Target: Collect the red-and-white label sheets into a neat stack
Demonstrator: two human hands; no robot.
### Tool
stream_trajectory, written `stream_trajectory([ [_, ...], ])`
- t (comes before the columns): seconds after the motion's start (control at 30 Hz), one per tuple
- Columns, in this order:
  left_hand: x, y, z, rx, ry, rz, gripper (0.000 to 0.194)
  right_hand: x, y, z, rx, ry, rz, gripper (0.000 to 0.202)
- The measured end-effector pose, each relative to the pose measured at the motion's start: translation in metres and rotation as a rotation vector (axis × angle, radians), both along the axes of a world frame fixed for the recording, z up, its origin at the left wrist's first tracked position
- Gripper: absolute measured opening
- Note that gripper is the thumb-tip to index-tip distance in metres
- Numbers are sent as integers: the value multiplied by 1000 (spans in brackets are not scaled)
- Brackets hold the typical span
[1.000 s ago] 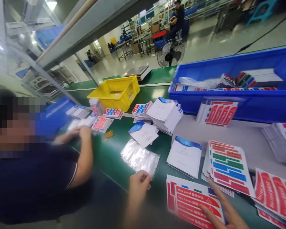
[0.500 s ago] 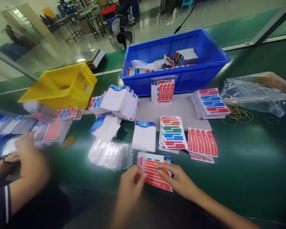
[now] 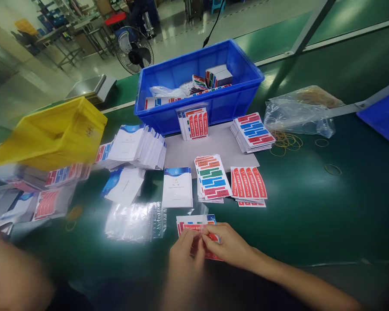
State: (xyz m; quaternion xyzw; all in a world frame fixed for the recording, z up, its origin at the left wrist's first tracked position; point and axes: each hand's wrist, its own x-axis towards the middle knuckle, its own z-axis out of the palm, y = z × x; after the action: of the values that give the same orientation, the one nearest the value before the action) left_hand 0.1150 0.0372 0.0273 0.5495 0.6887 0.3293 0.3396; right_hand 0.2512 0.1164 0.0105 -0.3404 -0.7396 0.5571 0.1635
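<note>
Both hands meet over a small set of printed sheets (image 3: 197, 219) at the bench's near edge, a red label sheet on top. My left hand (image 3: 186, 252) has its thumb and fingers pinched at a clear plastic bag (image 3: 199, 210). From the right, my right hand (image 3: 228, 246) pinches the same bag with thumb and forefinger, its fingertips close to the left ones. Beyond them lie white booklets (image 3: 177, 188), multicoloured label sheets (image 3: 213, 178) and red label sheets (image 3: 249, 183). A pile of clear bags (image 3: 132, 222) is to the left.
A blue bin (image 3: 201, 97) and a yellow bin (image 3: 52, 134) stand at the back. Booklet stacks (image 3: 129, 144) are left, rubber bands (image 3: 287, 142) and a plastic bag (image 3: 300, 112) right. Another person's blurred arm (image 3: 16, 268) is at the lower left.
The view has shifted, so bench items appear further left. My hands have come together at the clear bag; my right fingers have left the red sheet's middle. The other person's arm is lower.
</note>
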Motion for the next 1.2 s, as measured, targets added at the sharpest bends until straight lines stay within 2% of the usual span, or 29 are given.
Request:
stream_trajectory([
  [0.1, 0, -6, -9, 57, 90, -3, 19, -1, -4, -2, 68, -8, 18, 24],
  [0.27, 7, -12, -18, 146, 317, 79, 20, -4, -9, -4, 137, 8, 25, 25],
  [0.37, 7, -12, -16, 242, 439, 143, 18, -6, -13, -6, 139, 28, 1, 27],
  [0.5, -5, -13, -5, 258, 557, 227, 22, -5, -17, -8, 132, -3, -5, 22],
  [0.6, -7, -16, 2, 259, 564, 84, 19, 1, -10, -2, 116, -15, -1, 15],
  [0.7, 0, -18, 7, 219, 525, -58, 19, 4, 0, 7, 132, -14, -38, 18],
  [0.87, 10, -11, 10, 118, 338, -58, 19, 2, 4, 11, 141, -17, 27, 23],
  [1.0, 6, -9, 12, 135, 296, -38, 23, 1, -2, 5, 127, -33, 40, 21],
  [1.1, -6, -15, 16, 169, 334, 84, 22, 5, 2, 2, 124, -32, -2, 21],
  [1.2, -25, -25, 23, 177, 395, 320, 23, 18, 9, 2, 91, -11, -25, 23],
])
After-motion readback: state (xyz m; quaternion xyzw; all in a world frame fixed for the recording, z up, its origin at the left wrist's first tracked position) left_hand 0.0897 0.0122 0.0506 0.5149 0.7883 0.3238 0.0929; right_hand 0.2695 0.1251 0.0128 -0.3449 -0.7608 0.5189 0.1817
